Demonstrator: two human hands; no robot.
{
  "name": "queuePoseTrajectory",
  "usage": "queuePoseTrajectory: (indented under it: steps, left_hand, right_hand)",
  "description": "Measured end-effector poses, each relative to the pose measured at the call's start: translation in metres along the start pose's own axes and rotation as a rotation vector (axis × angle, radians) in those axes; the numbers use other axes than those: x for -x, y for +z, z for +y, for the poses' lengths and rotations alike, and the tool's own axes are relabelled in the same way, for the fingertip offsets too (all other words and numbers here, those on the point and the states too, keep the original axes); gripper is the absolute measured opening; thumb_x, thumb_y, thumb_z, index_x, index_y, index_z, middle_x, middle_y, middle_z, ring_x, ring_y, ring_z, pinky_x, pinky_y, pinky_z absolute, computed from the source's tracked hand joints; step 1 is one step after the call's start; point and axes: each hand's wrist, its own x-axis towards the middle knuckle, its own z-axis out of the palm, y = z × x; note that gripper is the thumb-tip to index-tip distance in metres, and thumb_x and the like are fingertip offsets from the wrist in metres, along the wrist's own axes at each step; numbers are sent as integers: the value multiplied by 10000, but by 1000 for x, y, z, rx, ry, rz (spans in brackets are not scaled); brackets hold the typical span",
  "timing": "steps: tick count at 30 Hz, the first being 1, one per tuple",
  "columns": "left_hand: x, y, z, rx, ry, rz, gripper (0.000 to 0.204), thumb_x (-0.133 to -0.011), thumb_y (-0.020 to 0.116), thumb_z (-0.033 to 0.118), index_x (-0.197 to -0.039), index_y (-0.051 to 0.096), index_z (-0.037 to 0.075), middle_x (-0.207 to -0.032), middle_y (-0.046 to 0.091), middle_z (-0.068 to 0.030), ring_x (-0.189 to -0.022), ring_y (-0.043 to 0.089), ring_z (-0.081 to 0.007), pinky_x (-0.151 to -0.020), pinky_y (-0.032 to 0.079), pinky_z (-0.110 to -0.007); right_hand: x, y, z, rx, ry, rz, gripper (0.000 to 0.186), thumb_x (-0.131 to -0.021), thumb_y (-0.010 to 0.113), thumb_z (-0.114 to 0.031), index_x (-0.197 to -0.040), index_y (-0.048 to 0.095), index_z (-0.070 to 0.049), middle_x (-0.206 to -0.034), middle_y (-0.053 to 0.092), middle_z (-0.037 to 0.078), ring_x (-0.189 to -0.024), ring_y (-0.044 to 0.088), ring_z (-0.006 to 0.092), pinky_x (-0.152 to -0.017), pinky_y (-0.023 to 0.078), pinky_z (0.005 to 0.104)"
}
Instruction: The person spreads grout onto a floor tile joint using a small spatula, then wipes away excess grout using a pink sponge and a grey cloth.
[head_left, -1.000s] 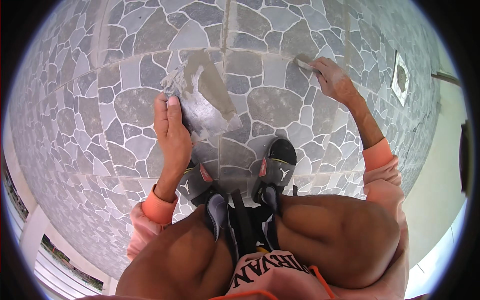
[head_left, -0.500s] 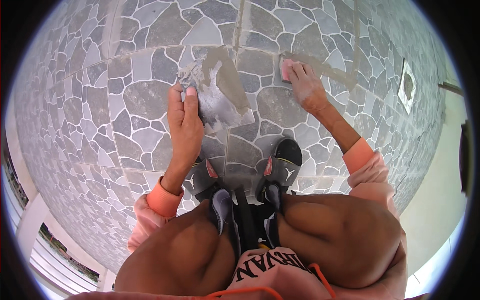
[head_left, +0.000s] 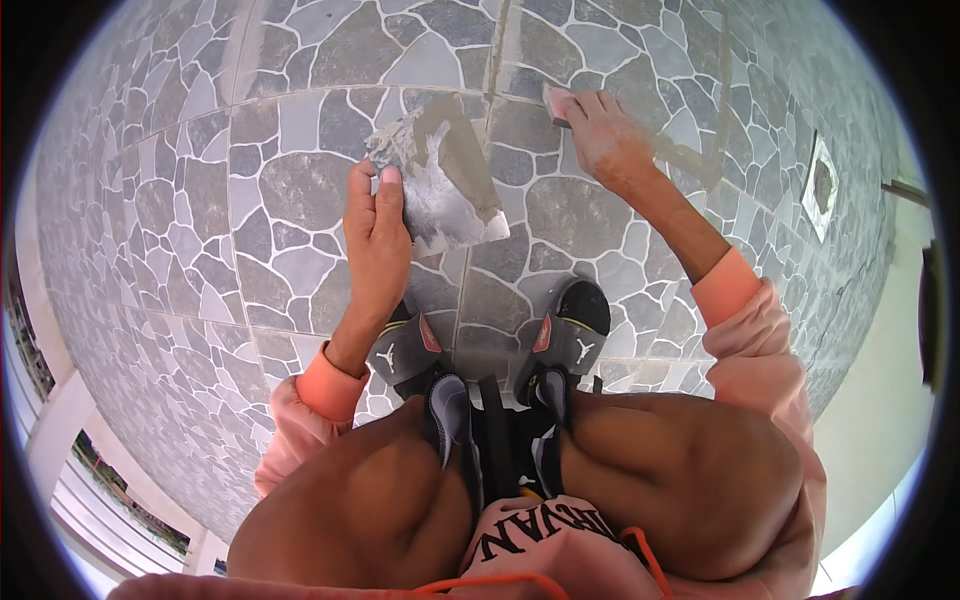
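My left hand (head_left: 376, 230) grips a flat metal plate (head_left: 435, 222) at its left edge, thumb on top and fingers underneath. Wet grey grout (head_left: 466, 165) is smeared over the plate's upper and right parts. Further right and ahead, my dusty right hand (head_left: 608, 138) is closed round a small pink block (head_left: 559, 101), its fingers on top. The block's dark lower edge rests at the tile joint, and the hand covers much of it. Both hands are over the grey stone-patterned tile floor (head_left: 570, 215).
Damp grout (head_left: 690, 158) marks the joints right of my right hand. A square drain (head_left: 822, 188) with a pale rim lies further right, near a cream wall (head_left: 880, 290). My dark sandals (head_left: 575, 335) stand below the plate.
My right hand has slid the pink block a little to the left and forward along the joint. The plate stays in my left hand, nearly in place.
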Motion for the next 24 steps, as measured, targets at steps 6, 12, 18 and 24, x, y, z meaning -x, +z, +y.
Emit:
queuePoseTrajectory:
  steps: [6, 12, 18, 24]
  left_hand:
    - [-14, -7, -10, 41, 2, 19, 244, -1022, 477, 210, -1144, 539, 8, -656, 425, 89, -568, 322, -5, -493, 262, -197]
    - [-36, -13, -3, 66, -67, -95, 238, -1004, 499, 195, -1117, 586, 6, -726, 509, 59, -632, 398, -5, -541, 335, -206]
    - [-43, -25, 2, 112, -156, -264, 254, -1003, 492, 189, -1146, 584, 1, -788, 575, 46, -663, 462, -16, -573, 382, -197]
    - [-40, -21, 11, 213, -194, -296, 252, -998, 500, 164, -1178, 576, 5, -836, 617, 23, -693, 506, -22, -607, 409, -194]
  right_hand:
    - [-3, -4, 0, -335, -107, -152, 413, -795, 538, 28, -1178, 601, -112, -1046, 575, 110, -994, 565, 312, -880, 483, 387]
    - [-10, -100, -16, -580, -216, 68, 435, -729, 606, 71, -1124, 636, -108, -1181, 591, 76, -1059, 580, 326, -876, 514, 380]
    - [-27, -115, -46, -426, -574, 85, 489, -637, 658, 23, -1106, 636, -112, -1173, 590, 41, -1132, 553, 289, -949, 498, 385]
    - [-21, -115, -48, -385, -625, -140, 456, -645, 653, 5, -1089, 625, -96, -1183, 585, 37, -1176, 529, 274, -1004, 469, 395]
